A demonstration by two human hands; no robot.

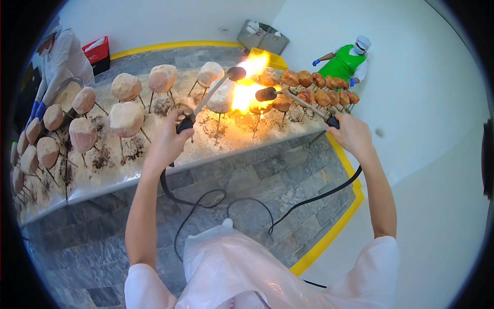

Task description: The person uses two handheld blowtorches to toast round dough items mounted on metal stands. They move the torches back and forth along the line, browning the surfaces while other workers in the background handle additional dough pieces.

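My left hand (167, 136) is closed round the black handle of a gas torch (210, 96). A second gas torch (301, 101) is gripped in my right hand (354, 133). Their dark nozzles face each other across a bright orange flame (249, 85), which partly hides the lumps behind it. Beside the flame, a pale rounded lump that looks like meat (221, 99) stands on thin metal prongs. To the left are rows of similar pale, powder-coated lumps (126, 119); to the right, rows of browned ones (322, 98).
The long table (206, 147) is strewn with pale powder and dark scorched bits. Black hoses (329, 194) hang from the torches over the grey tiled floor (257, 172). One person in white (67, 56) stands far left, another in a green apron (346, 64) beyond the table. A metal bin (263, 37) is behind.
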